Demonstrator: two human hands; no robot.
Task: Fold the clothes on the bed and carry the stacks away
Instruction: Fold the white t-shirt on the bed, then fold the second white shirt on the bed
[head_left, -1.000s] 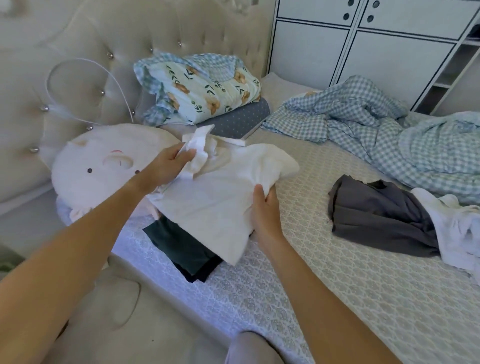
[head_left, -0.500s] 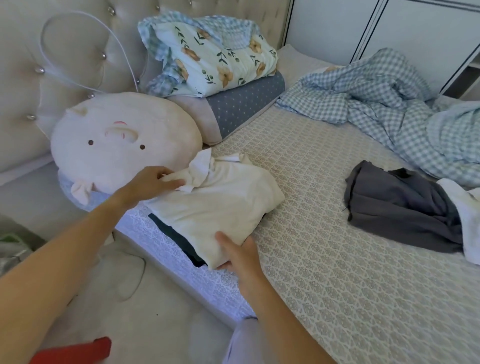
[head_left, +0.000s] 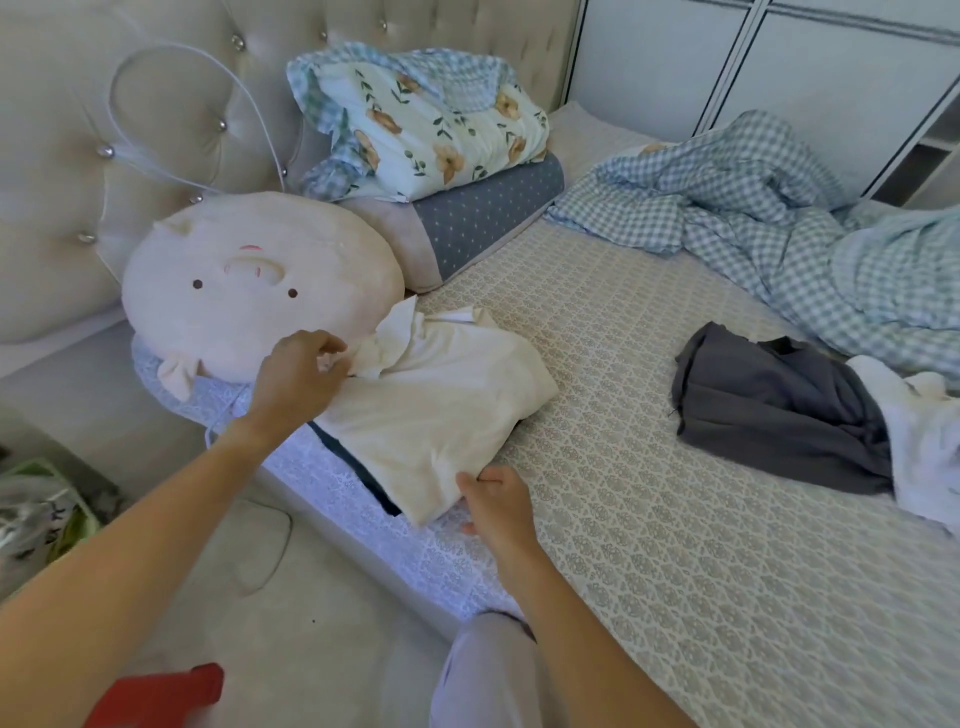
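Bed (head_left: 649, 519), patterned cover, carries all items noted. Checked blue quilt (head_left: 779, 218) lies rumpled along the far side. Round pig-face cushion (head_left: 249, 291) rests against the tufted headboard (head_left: 62, 171); beside it a floral bundle (head_left: 426, 119) sits on a dotted grey pillow (head_left: 478, 218). Grey garment (head_left: 769, 415) lies crumpled toward the right, touching a white garment (head_left: 924, 441) at the frame edge. Folded cream shirt (head_left: 431, 410) lies near the bed's near edge, on top of a dark garment (head_left: 353, 467) that shows only along its left side. Left hand (head_left: 296, 379) has fingers curled, pinching the shirt's collar. Right hand (head_left: 498, 504) pinches the shirt's near hem.
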